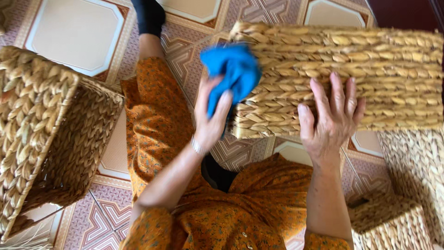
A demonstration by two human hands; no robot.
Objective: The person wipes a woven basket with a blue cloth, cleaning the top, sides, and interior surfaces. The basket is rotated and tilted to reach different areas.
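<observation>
A woven straw basket [370, 69] lies on its side in front of me, its flat braided wall facing up. My right hand [330, 118] rests flat on that wall near its lower edge, fingers spread. My left hand [210, 115] grips a bright blue cloth [233, 69], which is pressed against the basket's left end. The cloth looks blurred. A thin bracelet circles my left wrist. My legs in orange patterned fabric stretch out below the basket.
A second woven basket [51, 134] stands open at the left on the patterned tile floor [78, 32]. A smaller woven basket [388, 222] sits at the lower right, with more woven material [416, 162] beside it.
</observation>
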